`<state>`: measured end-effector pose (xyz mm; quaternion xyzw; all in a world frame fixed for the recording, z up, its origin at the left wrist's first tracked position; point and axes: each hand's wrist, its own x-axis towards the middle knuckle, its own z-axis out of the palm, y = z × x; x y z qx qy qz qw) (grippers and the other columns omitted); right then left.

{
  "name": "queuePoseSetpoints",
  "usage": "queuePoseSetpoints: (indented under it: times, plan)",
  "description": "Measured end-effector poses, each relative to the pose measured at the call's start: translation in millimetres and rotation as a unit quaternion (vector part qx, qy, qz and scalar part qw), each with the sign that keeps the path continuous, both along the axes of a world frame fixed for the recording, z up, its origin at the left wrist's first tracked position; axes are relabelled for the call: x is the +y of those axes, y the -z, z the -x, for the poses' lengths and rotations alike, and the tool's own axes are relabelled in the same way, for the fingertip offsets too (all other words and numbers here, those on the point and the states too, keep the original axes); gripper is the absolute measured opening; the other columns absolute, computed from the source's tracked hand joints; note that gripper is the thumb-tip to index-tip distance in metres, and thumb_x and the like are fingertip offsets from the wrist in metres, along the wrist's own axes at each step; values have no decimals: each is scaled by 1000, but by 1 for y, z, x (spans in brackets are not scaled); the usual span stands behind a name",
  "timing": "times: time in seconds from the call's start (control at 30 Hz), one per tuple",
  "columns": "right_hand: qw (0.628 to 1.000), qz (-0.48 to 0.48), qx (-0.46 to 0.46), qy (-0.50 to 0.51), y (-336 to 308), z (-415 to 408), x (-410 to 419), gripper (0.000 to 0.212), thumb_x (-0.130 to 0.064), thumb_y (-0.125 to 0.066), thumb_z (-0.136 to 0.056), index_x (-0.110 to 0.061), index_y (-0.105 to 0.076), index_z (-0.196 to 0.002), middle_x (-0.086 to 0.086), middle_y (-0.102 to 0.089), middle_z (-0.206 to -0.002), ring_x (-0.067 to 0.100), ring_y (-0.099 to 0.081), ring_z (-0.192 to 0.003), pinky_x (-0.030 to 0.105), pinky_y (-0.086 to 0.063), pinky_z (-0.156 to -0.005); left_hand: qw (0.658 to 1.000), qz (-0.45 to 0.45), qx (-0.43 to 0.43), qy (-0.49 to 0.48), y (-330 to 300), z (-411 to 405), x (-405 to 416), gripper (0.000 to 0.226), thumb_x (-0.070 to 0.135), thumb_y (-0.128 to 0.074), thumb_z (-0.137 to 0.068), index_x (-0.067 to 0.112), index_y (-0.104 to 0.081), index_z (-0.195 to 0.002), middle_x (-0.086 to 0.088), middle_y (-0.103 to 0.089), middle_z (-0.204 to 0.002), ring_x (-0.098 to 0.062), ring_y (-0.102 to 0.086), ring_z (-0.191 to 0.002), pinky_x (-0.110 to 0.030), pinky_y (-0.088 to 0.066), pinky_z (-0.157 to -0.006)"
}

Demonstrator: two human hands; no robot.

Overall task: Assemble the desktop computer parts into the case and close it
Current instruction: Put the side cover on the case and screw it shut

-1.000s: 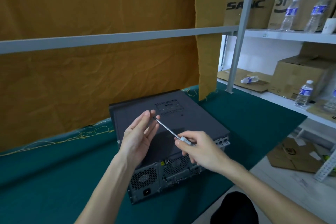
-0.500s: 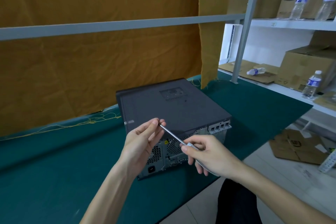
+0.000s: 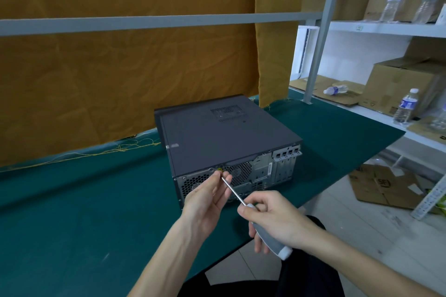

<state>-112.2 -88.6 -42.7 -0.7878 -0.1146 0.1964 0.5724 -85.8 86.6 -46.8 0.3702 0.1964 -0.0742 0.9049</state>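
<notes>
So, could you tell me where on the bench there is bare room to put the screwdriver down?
The green mat lies bare left of the dark grey computer case, up to the orange curtain, and right of it toward the white shelf. It is crowded at the case's rear panel, where both hands work.

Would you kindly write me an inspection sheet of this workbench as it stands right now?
Surface: green mat covers the bench.
Job's things: computer case lies flat, cover on, rear panel toward the person; screwdriver aimed at that panel.
Clutter: loose yellow threads behind the case.
Hands: right hand grips the screwdriver handle; left hand pinches the shaft near its tip.
Cables: nothing seen.
Surroundings: mustard cloth backdrop; shelving with cardboard boxes and water bottles; flattened cardboard on the floor.
</notes>
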Motion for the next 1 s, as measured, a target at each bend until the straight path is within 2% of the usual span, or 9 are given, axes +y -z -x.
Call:
queuePoseSetpoints:
  times: [0.13,0.37,0.57,0.87,1.0]
  plan:
    - [1000,-2,-3,9,1,3,8,20,-42,-65,-94,-24,-63,-87,9,-68,-66,36,-70,-53,32,-52,-44,1000,-1,-9,3,1,-4,-1,22,8,-65,-97,-4,-68,-115,-17,-76,-108,-16,-77,-89,-24,-63,-72]
    - [1000,-2,-8,21,-5,2,22,24,-36,-64,-98,-12,-60,-98,9,-68,-64,35,-69,-52,35,-54,-45,1000,6,-10,-17,0,-10,1,17,5,-67,-95,-7,-68,-108,-22,-75,-104,-18,-77,-83,-23,-62,-66]
    - [1000,6,5,25,-10,-1,27,27,-33,-63,-99,-7,-57,-99,10,-67,-65,34,-69,-51,35,-54,-45,1000,8,-4,-16,-1,-15,4,16,5,-67,-95,-6,-69,-105,-21,-76,-99,-18,-77,-79,-23,-62,-65]
    - [999,7,6,32,-7,-1,25,26,-36,-65,-97,-11,-60,-97,9,-68,-65,34,-69,-52,35,-54,-45,1000,4,2,-11,2,-14,3,21,6,-68,-95,-8,-67,-111,-22,-76,-102,-19,-77,-83,-24,-62,-65]
    - [999,2,15,35,-10,-1,28,27,-36,-64,-97,-10,-60,-99,10,-68,-65,33,-68,-50,34,-53,-44,1000,0,-5,12,3,-15,3,26,13,-66,-97,-6,-66,-115,-19,-76,-106,-17,-77,-86,-24,-62,-65]
